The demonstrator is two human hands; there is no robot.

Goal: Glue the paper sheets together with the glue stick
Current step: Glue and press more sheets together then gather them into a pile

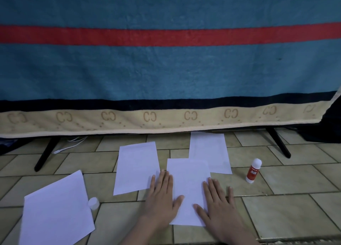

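Floor (276, 213): beige tiles. Front sheet (188, 187), the landmark: left hand (162, 195) and right hand (217, 204) pressed flat on it, fingers straight. Three more sheets lie behind and left. Glue stick (254, 170) upright to its right; cap (93, 203) left. Striped towel (166, 69) hangs behind.

- Left hand (162, 195): flat, palm down, fingers straight and together, thumb spread rightward.
- Right hand (217, 204): flat, palm down, fingers slightly spread, thumb pointing leftward.
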